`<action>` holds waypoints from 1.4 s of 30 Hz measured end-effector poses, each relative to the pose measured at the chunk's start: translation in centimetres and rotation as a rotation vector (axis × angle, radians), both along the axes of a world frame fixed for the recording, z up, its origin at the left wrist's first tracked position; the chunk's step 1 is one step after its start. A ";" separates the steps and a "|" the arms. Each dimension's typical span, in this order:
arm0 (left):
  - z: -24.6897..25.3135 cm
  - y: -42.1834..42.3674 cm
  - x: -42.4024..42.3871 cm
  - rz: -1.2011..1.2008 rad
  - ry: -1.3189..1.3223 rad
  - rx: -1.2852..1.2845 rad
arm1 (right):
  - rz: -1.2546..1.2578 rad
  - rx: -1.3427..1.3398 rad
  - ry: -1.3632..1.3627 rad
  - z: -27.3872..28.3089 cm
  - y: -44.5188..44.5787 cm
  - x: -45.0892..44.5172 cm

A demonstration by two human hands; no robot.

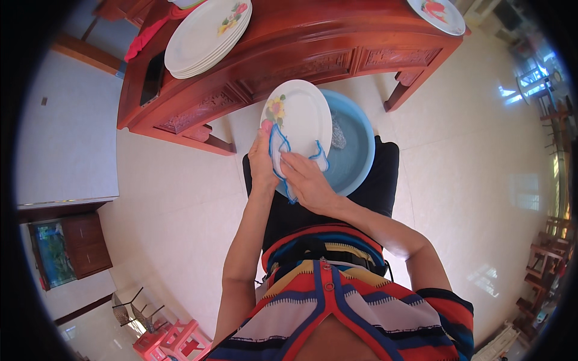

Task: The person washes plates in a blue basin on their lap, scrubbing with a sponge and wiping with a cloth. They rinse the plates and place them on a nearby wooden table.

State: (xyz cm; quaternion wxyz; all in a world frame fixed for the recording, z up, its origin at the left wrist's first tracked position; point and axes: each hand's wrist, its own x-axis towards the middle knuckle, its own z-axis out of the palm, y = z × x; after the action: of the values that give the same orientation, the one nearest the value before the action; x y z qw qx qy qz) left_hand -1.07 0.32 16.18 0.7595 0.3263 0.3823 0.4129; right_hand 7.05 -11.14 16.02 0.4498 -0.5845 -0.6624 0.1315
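An oval white plate with a flower print point(302, 113) is held tilted over a blue plastic basin point(356, 167). My left hand point(262, 158) grips the plate's left edge, its thumb and fingers around the rim. My right hand point(309, 180) presses a white cloth with blue edging point(279, 155) against the plate's lower left part; a corner of the cloth sticks out on the right of my fingers. Inside the basin, partly hidden by the plate, lies a silvery mesh scourer point(337, 133). The basin rests at my lap, between my knees.
Ahead is a carved reddish wooden table point(298, 49). A stack of oval plates point(203, 40), a dark phone point(152, 79) and a red cloth point(146, 38) lie on its left; another printed plate point(438, 16) is at its right end. Pink plastic stools point(174, 340) stand behind me at left.
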 end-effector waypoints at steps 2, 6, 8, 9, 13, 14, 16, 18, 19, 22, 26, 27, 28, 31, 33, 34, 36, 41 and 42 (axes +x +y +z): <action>-0.2 0.2 -0.1 0.017 -0.003 0.046 | 0.041 -0.050 -0.042 -0.6 -1.4 0.9; 0.9 -0.6 0.1 0.016 0.015 0.050 | -0.239 -0.149 -0.146 -2.7 -1.6 3.1; 1.3 -1.5 0.1 -0.023 0.030 0.050 | -0.339 -0.157 -0.107 -3.9 -0.2 4.8; 1.5 -1.9 0.1 -0.043 0.037 0.051 | -0.380 -0.124 -0.143 -4.5 0.7 5.5; 2.0 -3.2 0.5 -0.103 0.078 0.035 | -0.454 -0.078 -0.177 -4.4 4.2 7.9; 2.1 -3.4 0.7 -0.103 0.082 0.017 | -0.450 -0.062 -0.152 -3.9 4.9 8.0; 2.3 -4.0 1.1 -0.083 0.103 -0.033 | -0.407 -0.011 -0.102 -3.1 6.0 7.7; 1.3 -4.0 1.2 -0.093 0.045 -0.066 | -0.328 0.059 -0.048 -2.4 6.9 6.7; 0.7 -4.0 1.1 -0.094 0.017 -0.083 | -0.260 0.050 -0.017 -1.9 6.8 6.1; -0.2 -3.0 1.3 -0.014 0.056 -0.099 | -0.079 0.010 0.028 -1.3 4.7 3.9; -1.4 -0.7 -0.1 0.005 0.069 0.002 | -0.015 -0.059 -0.064 -1.9 0.3 1.6; -1.0 -0.7 0.0 -0.002 0.083 -0.009 | -0.039 -0.078 -0.097 -2.0 -0.7 1.8; -0.3 -0.8 0.0 -0.008 0.098 -0.020 | -0.117 -0.095 -0.127 -2.3 -1.0 2.3; 0.7 -0.8 -0.3 -0.061 0.091 -0.046 | -0.401 -0.201 -0.215 -2.7 0.0 4.7; 1.2 -0.5 -0.6 -0.129 0.066 -0.075 | -0.577 -0.130 -0.198 -3.9 0.9 6.8; 1.1 -0.3 -0.7 -0.146 0.036 -0.116 | -0.661 -0.090 -0.191 -4.6 1.3 7.8; 0.5 0.0 -1.0 -0.178 -0.024 -0.202 | -0.585 -0.130 0.230 -4.9 2.0 9.3; -1.9 0.8 -2.3 -0.230 0.061 -0.160 | -0.562 -0.364 0.824 -4.7 2.9 10.6; -1.9 0.7 -2.4 -0.237 0.125 -0.105 | -0.563 -0.375 0.863 -4.6 3.1 10.8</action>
State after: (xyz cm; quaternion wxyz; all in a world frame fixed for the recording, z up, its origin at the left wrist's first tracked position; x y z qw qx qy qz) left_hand -3.46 1.03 14.33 0.7937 0.3539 0.4088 0.2786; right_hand 17.89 -8.03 11.41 0.5868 -0.7023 -0.2007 0.3496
